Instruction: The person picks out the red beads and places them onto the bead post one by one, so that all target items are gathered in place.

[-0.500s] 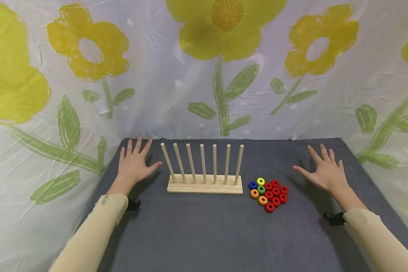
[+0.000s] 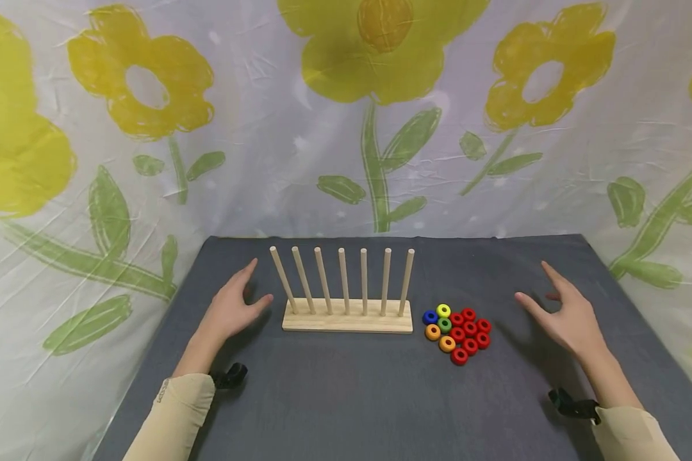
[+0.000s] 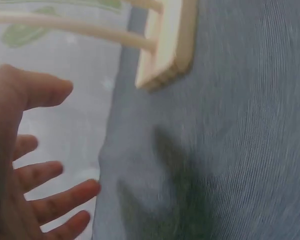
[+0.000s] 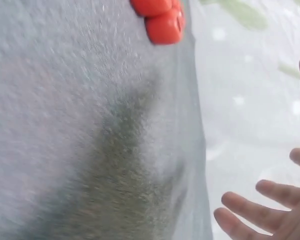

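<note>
A wooden peg stand [image 2: 347,324] with several upright pegs sits near the middle of the table. To its right lies a cluster of small rings: several red rings [image 2: 469,329], two orange rings [image 2: 446,344], a green ring [image 2: 444,325], a blue ring [image 2: 430,317] and a yellow ring [image 2: 443,311]. My left hand [image 2: 230,312] hovers left of the stand, holding nothing, thumb spread from the fingers; the left wrist view shows the stand's end [image 3: 172,55] beyond the thumb. Right of the rings, my right hand [image 2: 571,320] is held above the table, fingers apart and nothing in it.
The dark grey tablecloth [image 2: 346,397] covers the table. Behind it hangs a pale curtain [image 2: 254,173] printed with yellow flowers. A black strap [image 2: 230,376] circles my left wrist, another strap [image 2: 573,406] my right.
Both hands have turned from palm-down with spread fingers to thumb-up, and drawn back a little toward me. The stand and rings stay where they were on the table.
</note>
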`<state>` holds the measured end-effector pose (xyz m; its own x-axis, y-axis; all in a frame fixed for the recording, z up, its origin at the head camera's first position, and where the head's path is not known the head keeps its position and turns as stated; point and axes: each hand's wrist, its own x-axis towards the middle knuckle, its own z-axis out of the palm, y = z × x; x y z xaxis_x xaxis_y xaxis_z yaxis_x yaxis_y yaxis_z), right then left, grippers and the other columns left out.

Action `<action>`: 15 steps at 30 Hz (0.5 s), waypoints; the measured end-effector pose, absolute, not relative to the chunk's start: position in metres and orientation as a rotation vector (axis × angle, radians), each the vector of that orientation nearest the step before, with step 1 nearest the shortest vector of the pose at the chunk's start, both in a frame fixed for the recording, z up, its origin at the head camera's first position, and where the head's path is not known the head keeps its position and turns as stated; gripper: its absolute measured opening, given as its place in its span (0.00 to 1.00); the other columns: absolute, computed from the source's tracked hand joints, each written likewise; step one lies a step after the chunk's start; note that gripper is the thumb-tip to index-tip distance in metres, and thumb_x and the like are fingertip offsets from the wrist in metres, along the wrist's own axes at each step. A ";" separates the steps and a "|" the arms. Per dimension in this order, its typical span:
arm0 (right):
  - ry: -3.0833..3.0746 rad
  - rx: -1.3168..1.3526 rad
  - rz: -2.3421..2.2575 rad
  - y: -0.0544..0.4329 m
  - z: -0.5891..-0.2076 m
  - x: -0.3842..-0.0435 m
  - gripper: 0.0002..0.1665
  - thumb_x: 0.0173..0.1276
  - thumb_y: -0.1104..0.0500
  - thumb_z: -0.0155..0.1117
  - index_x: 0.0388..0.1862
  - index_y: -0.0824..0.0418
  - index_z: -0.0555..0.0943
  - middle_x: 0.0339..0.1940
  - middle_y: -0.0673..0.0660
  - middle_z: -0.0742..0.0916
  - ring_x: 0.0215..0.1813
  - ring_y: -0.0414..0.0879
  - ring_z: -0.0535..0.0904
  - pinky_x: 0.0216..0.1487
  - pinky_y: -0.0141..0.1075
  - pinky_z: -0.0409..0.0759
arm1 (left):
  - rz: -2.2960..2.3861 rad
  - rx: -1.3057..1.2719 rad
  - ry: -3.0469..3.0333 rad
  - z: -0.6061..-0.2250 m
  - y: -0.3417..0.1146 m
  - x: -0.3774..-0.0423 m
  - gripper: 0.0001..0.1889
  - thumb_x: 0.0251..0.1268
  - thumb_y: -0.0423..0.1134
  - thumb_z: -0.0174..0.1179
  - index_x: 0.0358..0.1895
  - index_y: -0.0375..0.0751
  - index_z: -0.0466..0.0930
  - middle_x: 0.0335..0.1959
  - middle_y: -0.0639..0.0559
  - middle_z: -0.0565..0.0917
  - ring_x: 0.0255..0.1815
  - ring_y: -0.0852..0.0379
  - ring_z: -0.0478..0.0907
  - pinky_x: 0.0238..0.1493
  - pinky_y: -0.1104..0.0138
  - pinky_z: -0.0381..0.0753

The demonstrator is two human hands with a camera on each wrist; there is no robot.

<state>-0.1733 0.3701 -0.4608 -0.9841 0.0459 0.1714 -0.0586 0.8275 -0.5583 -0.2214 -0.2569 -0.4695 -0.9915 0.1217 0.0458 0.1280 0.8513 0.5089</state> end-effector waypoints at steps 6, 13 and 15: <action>-2.796 -0.008 0.994 0.362 -0.473 -0.155 0.50 0.79 0.41 0.64 0.90 0.50 0.52 0.80 0.73 0.70 0.64 0.74 0.79 0.51 0.72 0.78 | -0.999 -0.219 -3.012 -0.468 -0.242 -0.209 0.44 0.74 0.39 0.64 0.87 0.39 0.51 0.71 0.31 0.73 0.47 0.44 0.81 0.45 0.48 0.82; -2.761 -0.020 1.039 0.343 -0.494 -0.143 0.46 0.79 0.43 0.66 0.88 0.54 0.60 0.76 0.70 0.77 0.54 0.55 0.87 0.50 0.63 0.82 | -1.118 -0.203 -2.992 -0.487 -0.226 -0.207 0.44 0.71 0.37 0.64 0.86 0.36 0.53 0.66 0.32 0.76 0.40 0.52 0.79 0.41 0.57 0.78; -2.746 -0.022 1.062 0.340 -0.498 -0.139 0.44 0.79 0.45 0.67 0.86 0.55 0.63 0.73 0.68 0.79 0.49 0.40 0.86 0.46 0.52 0.84 | -1.150 -0.201 -2.983 -0.496 -0.223 -0.207 0.44 0.74 0.44 0.66 0.86 0.37 0.53 0.71 0.33 0.73 0.41 0.52 0.78 0.43 0.57 0.77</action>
